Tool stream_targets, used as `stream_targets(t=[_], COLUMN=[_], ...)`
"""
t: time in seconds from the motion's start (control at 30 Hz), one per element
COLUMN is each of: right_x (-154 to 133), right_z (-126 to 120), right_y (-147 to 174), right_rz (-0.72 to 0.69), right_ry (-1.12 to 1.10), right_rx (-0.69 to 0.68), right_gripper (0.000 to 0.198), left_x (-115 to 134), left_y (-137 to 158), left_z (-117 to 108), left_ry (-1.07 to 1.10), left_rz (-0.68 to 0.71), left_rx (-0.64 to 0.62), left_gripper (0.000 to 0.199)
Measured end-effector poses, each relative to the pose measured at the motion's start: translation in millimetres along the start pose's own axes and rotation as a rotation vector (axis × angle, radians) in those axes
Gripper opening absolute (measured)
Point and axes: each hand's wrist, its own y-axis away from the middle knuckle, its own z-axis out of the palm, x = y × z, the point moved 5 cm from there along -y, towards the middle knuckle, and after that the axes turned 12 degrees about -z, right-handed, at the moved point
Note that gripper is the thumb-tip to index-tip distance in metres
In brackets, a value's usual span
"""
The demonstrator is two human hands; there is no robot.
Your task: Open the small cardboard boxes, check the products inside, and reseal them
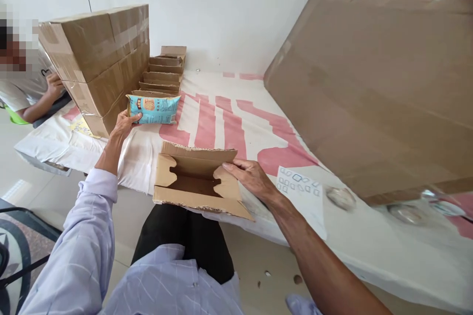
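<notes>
My left hand (126, 124) grips the left end of a blue snack packet (155, 110), thumb on top, above the cloth left of centre. The packet carries a picture of a round food and printed lettering. Close to me at the table's front edge, a small cardboard box (199, 202) stands with its flaps spread; its visible inside is dark brown and shows no contents. My right hand (251, 177) pinches the right side flap of this box between thumb and fingers.
Taped cartons (107, 59) form a stack at left, with a seated person (22, 83) beyond. Behind the packet stands a row of open cardboard boxes (162, 76). A large cardboard sheet (377, 93) leans at right. Near it lie a marked paper (299, 197) and a clear plastic item (340, 198).
</notes>
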Motion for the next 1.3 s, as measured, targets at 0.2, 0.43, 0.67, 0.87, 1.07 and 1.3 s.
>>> stream_targets(t=[0.2,0.43,0.67,0.87,1.07,1.3], right_x=[2,-6,-6,2,12,26], right_z=[1,3,1,-3,-4,16], right_y=[1,0,1,4,-5,-37], right_rz=[0.002,-0.005,-0.001,-0.002,0.032,0.028], right_ry=[0.001,-0.04,-0.052,-0.04,-0.071,-0.117], right_rx=[0.008,0.025,0.05,0.095,0.173,0.312], right_gripper=[0.072,0.076,0.07,0.067,0.059,0.045], left_x=[-33,-35,-20,-20,-28,-77], left_y=[-23,-39,-39,-15,57,190], left_z=[-9,-10,-22,-22,-14,13], left_ry=[-0.108,-0.185,-0.296,-0.372,-0.37,-0.417], left_rz=[-0.078,-0.047,-0.003,-0.002,0.059,0.046], left_rx=[0.123,0.182,0.291,0.38,0.309,0.119], left_gripper=[0.048,0.045,0.045,0.068,0.06,0.052])
